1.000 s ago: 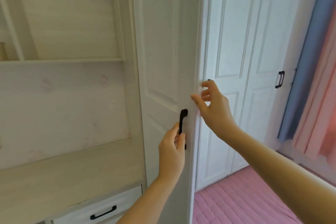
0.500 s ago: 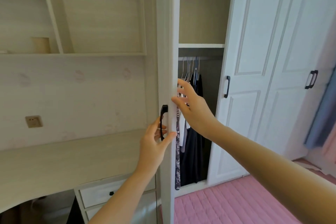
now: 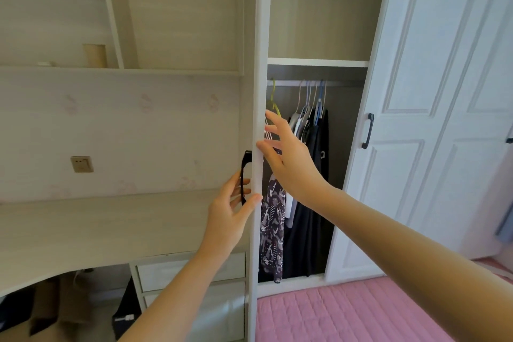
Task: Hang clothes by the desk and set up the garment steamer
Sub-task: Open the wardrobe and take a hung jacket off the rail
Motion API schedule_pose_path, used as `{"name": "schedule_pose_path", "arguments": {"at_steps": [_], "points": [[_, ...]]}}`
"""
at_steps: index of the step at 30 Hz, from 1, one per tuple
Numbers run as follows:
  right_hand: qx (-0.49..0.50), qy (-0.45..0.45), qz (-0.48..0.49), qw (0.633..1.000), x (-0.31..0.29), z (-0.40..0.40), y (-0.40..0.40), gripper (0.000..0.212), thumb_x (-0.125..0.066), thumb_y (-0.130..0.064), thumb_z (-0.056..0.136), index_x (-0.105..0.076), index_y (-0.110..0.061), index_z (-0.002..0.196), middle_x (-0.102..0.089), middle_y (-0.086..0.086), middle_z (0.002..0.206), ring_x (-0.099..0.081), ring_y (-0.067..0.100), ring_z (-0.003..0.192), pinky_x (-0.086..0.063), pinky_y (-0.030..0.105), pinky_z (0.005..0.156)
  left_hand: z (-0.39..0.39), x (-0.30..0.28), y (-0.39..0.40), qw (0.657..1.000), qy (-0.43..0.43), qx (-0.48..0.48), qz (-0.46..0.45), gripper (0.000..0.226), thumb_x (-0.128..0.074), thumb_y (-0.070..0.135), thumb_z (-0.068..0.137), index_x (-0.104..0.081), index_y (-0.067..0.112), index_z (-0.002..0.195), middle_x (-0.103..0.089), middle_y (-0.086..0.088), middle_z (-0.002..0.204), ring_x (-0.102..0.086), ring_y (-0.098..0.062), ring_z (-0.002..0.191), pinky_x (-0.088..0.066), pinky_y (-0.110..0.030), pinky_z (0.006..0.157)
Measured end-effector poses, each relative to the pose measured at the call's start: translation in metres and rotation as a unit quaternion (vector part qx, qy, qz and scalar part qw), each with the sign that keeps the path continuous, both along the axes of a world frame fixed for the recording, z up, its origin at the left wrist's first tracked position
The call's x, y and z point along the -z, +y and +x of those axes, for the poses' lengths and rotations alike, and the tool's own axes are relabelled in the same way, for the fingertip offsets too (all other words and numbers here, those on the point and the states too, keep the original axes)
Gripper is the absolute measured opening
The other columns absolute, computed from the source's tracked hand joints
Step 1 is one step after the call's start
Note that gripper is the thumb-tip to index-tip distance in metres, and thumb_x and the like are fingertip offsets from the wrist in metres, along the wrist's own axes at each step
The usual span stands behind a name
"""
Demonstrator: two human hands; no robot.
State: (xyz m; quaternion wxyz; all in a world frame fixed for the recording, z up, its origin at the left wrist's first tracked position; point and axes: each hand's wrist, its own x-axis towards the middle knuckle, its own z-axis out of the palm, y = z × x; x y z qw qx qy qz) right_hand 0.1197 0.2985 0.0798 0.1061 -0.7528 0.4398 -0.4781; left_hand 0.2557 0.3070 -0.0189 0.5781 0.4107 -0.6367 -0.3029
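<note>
Wardrobe point(image 3: 316, 8), open compartment: taken as the landmark. Its opened door point(image 3: 256, 64) stands edge-on to the camera at the compartment's left side; closed panelled doors stand to its right. The tabletop point(image 3: 83, 225) runs off to the left of the door, with drawers below and shelving above. A pink bed cover point(image 3: 347, 311) lies below the wardrobe.

Clothes point(image 3: 311, 180): hanging inside the compartment from a rail point(image 3: 344, 83) under the inner shelf, bunched toward the left half. Dark garments predominate; one patterned piece point(image 3: 273, 230) hangs nearest the door edge. No garment steamer is visible.

Right hand point(image 3: 288, 164): inside the opening, fingers spread and nearly straight, tips at the door's edge; it holds nothing.

Left hand point(image 3: 230, 214): outside the door, fingers loosely hooked about the black door handle point(image 3: 244, 175), thumb resting on the door's edge.

Handling assessment: the garments appear light, soft and limp, liable to slip off a tilted hanger. Recommended hold is the hanger hook point(image 3: 308, 94) or neck at the rail, lifted clear, not the cloth. The hooks sit close together; neighbours may snag and come along.
</note>
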Motion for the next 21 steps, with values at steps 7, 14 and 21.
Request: {"name": "schedule_pose_path", "arguments": {"at_steps": [7,14,21], "points": [[-0.015,0.076,0.001,0.997,0.004,-0.03,0.001,0.058,-0.047,-0.038,0.097,-0.02,-0.028,0.147,-0.044,-0.001,0.144,-0.046,0.015,0.129,-0.039,0.034,0.104,-0.018,0.001,0.019,0.995,-0.001,-0.094,-0.027,0.048,-0.065,0.025,0.088,-0.052,0.028,0.134,-0.062,0.023,0.116,-0.059,0.004,0.108,-0.048,-0.019,0.095],[0.042,0.182,0.041,0.982,0.018,-0.088,-0.004,0.052,-0.042,-0.038,0.099,-0.028,-0.019,0.146,-0.043,0.001,0.146,-0.053,0.022,0.121,-0.039,0.035,0.103,-0.043,0.018,0.035,0.945,-0.111,-0.254,-0.172,0.036,-0.064,0.008,0.088,-0.059,0.012,0.124,-0.059,0.001,0.12,-0.054,-0.015,0.113,-0.04,-0.022,0.101],[0.086,0.281,0.098,0.951,0.041,-0.147,-0.026,0.054,-0.039,-0.039,0.1,-0.026,-0.016,0.148,-0.042,0.003,0.147,-0.042,0.021,0.132,-0.035,0.033,0.107,-0.082,-0.006,0.021,0.865,-0.198,-0.315,-0.337,0.033,-0.056,0.004,0.087,-0.063,0.004,0.119,-0.064,-0.005,0.119,-0.052,-0.027,0.118,-0.043,-0.037,0.102]]}}
